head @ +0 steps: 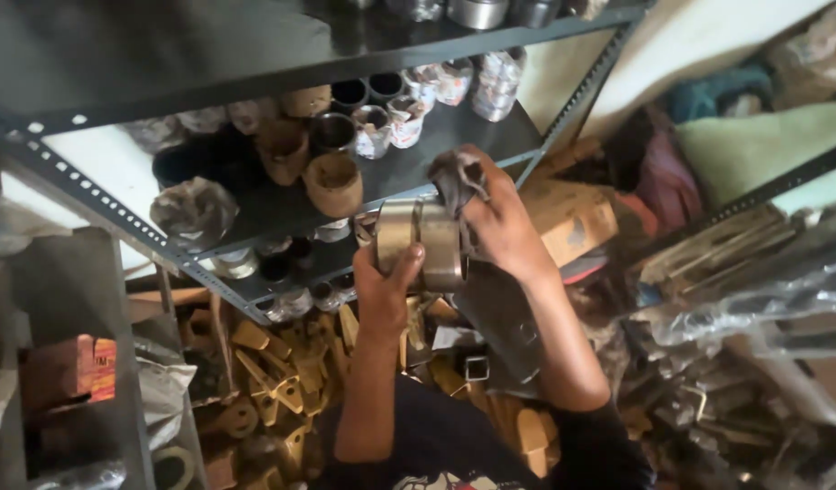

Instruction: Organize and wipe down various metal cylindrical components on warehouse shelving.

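brown cardboard box [572,218] beside shelf [282,204]

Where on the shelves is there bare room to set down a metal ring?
The middle shelf has a dark bare strip along its front right, between the wrapped rings and the right hand. Its left side is crowded with brown sleeves. The left hand holds the metal rings. The floor pile below leaves no gap.

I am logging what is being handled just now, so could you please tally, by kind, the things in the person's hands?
Metal sleeves, gripped by the left hand: 2
Dark rag, gripped by the right hand: 1
Total: 3
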